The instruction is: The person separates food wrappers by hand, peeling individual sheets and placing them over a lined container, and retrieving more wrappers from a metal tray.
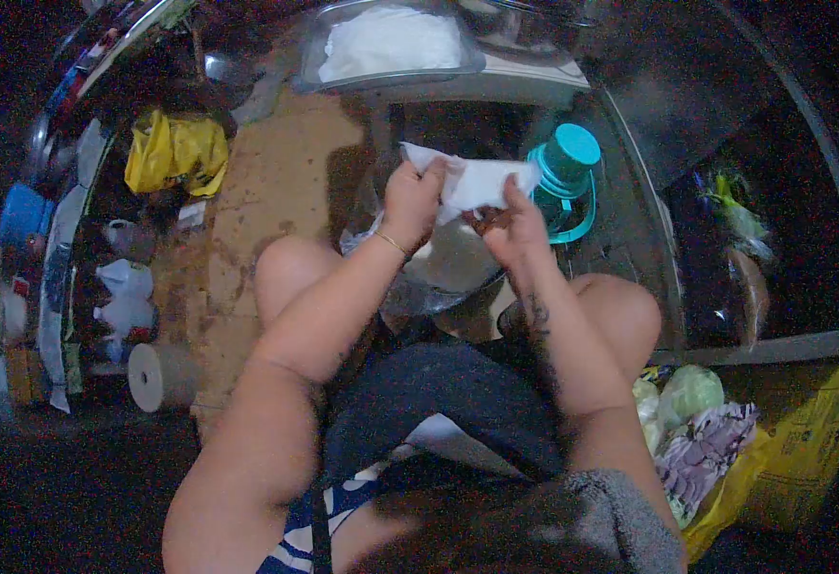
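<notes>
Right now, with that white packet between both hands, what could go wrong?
The white packet looks soft, so uneven pull between the left hand and right hand might tear it. The teal container appears close beside the right hand; a sideways swing could knock it. If the fingers slip, the packet may drop onto the clear plastic between the knees.

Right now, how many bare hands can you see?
2. The left hand holds the left end of the white packet; the right hand holds its right end, beside the turquoise container. Dark edges could hide others.
</notes>
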The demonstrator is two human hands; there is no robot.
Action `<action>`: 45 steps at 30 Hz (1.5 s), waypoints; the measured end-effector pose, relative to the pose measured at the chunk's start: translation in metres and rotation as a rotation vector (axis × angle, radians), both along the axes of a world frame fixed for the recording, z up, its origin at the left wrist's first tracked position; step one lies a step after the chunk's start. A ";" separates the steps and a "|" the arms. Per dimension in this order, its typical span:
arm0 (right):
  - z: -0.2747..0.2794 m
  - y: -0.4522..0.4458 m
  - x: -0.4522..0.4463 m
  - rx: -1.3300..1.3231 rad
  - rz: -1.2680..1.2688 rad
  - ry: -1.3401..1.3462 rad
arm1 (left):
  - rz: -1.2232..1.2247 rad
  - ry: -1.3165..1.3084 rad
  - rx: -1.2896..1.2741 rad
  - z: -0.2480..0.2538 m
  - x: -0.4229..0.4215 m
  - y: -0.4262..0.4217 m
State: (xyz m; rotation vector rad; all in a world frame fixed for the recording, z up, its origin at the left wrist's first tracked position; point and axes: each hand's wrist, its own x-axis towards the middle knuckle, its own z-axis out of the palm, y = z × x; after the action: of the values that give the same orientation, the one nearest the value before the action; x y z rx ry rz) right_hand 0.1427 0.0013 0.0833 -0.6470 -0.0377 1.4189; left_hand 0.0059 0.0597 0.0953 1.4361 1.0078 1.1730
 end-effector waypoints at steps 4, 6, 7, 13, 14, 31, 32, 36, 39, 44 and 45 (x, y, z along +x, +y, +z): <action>-0.033 0.005 -0.003 -0.034 0.006 -0.215 | 0.025 0.056 0.015 -0.030 0.010 0.000; -0.048 0.012 0.010 -0.045 -0.013 -0.252 | 0.047 -0.023 -0.128 -0.027 0.011 0.002; -0.050 0.014 0.015 -0.036 -0.001 -0.262 | 0.089 0.065 -0.148 -0.015 0.010 -0.001; -0.061 0.023 0.027 -0.029 0.097 -0.380 | 0.184 -0.073 -0.028 -0.021 -0.002 0.017; -0.055 0.020 0.026 0.005 0.101 -0.343 | 0.180 -0.119 -0.099 -0.022 -0.003 0.018; -0.021 0.005 0.069 0.076 0.183 -0.191 | 0.329 0.244 0.116 -0.023 -0.012 0.050; -0.023 0.006 0.076 0.106 0.196 -0.187 | 0.344 0.246 0.130 -0.025 -0.014 0.054; -0.029 0.013 0.108 0.138 0.186 -0.243 | 0.352 0.202 0.191 -0.023 -0.023 0.063; -0.021 0.011 0.115 0.103 0.151 -0.282 | 0.335 0.184 0.199 -0.016 -0.027 0.063; -0.005 0.006 0.123 0.068 0.126 -0.330 | 0.330 0.174 0.226 -0.026 -0.032 0.076; -0.001 0.004 0.123 0.039 0.120 -0.337 | 0.338 0.192 0.227 -0.023 -0.033 0.074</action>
State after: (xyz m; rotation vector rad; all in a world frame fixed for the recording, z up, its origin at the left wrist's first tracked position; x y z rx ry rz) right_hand 0.2654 0.0058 0.0825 -0.8566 -0.3744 1.4060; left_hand -0.0266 0.1336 0.0722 1.6217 1.3224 1.4503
